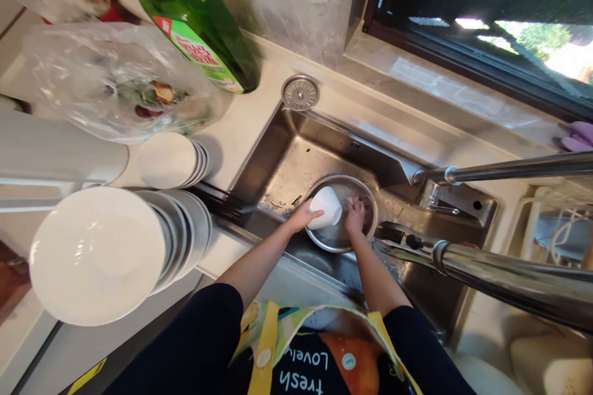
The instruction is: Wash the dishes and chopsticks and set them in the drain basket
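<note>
Over a round metal basin in the sink, my left hand grips a white cup, which is tilted with its mouth toward the right. My right hand is inside the basin just right of the cup, a small gap apart from it. Its fingers are spread and bent slightly downward, with nothing visible in them. The basin seems to hold some water. It stands on the floor of the stainless steel sink, where small bits of food scrap lie.
Stacked white plates and small white dishes stand left of the sink, near dark chopsticks. Behind them are a plastic bag and a green soap bottle. A sink strainer lies at the back. Chrome faucet pipes cross from the right.
</note>
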### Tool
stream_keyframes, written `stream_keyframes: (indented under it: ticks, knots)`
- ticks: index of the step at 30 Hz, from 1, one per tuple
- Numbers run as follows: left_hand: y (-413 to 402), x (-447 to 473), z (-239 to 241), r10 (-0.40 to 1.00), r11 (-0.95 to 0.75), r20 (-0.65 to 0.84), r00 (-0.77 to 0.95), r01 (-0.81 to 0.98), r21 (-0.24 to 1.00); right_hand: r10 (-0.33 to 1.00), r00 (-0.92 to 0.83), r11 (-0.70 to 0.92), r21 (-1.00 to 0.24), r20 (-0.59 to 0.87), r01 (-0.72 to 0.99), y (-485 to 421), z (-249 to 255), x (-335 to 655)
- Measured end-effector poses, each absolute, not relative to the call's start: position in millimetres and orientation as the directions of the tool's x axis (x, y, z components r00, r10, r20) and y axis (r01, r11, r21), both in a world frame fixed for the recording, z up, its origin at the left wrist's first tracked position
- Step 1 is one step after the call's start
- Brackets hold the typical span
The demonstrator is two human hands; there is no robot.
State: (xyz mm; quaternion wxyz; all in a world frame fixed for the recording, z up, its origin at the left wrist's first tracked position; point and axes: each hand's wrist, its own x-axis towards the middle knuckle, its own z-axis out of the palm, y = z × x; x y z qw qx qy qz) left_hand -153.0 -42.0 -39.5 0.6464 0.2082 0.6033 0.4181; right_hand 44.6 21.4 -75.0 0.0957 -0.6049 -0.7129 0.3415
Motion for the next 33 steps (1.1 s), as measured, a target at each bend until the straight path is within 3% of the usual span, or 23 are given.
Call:
stream_keyframes:
  ticks: [3, 5, 8, 11, 14, 16, 18, 20, 23, 26, 29, 31, 33]
  knots:
    - [-41, -153, -37, 0.790, 0.559, -0.607, -0.090, -0.301, 0.773, 0.930, -0.170, -0.134, -0.730, -0.326, 0.670, 26, -50, 39]
    - [-39, -152, -36, 0.789, 0.563, -0.609, -0.077, -0.303, 0.769, 0.949, -0.165, -0.132, -0.813, -0.269, 0.567, 18, -29, 34]
    - [-39, -149, -36, 0.800, 0.578, -0.600, 0.016, -0.290, 0.762, 0.929, -0.358, 0.093, -0.874, -0.096, 0.477, -1, -3, 21]
    - [-41, -146, -40, 0.838, 0.542, -0.539, 0.079, -0.232, 0.808, 0.789, -0.614, 0.375, -0.813, 0.027, 0.446, -11, 5, 0]
    - [-43, -147, -44, 0.852, 0.519, -0.520, 0.057, -0.219, 0.826, 0.754, -0.657, 0.430, -0.765, 0.012, 0.480, 0, -4, -18]
    - [-44, -148, -45, 0.821, 0.562, -0.567, 0.062, -0.259, 0.785, 0.825, -0.561, 0.301, -0.786, -0.069, 0.540, 19, -16, -22]
    - [-44, -149, -43, 0.780, 0.615, -0.619, 0.089, -0.290, 0.733, 0.894, -0.357, 0.022, -0.770, -0.269, 0.637, 41, -30, -21]
    - [-44, -149, -40, 0.761, 0.639, -0.640, 0.104, -0.287, 0.714, 0.861, -0.130, -0.271, -0.659, -0.492, 0.702, 59, -42, -16]
    - [-44, -149, -36, 0.756, 0.650, -0.644, 0.116, -0.256, 0.716, 0.820, -0.009, -0.392, -0.573, -0.572, 0.720, 59, -46, -8]
    - [-43, -147, -34, 0.761, 0.642, -0.640, 0.105, -0.260, 0.721, 0.911, -0.210, -0.134, -0.738, -0.354, 0.661, 30, -33, -10]
    - [-41, -143, -33, 0.779, 0.612, -0.626, 0.045, -0.276, 0.741, 0.857, -0.513, 0.258, -0.821, -0.049, 0.510, 6, -17, -20]
    - [-40, -141, -31, 0.777, 0.604, -0.628, 0.034, -0.320, 0.730, 0.824, -0.565, 0.311, -0.805, -0.036, 0.506, 9, -13, -27]
    - [-40, -140, -29, 0.756, 0.622, -0.651, 0.075, -0.392, 0.677, 0.862, -0.475, 0.165, -0.790, -0.175, 0.591, 27, -14, -29]
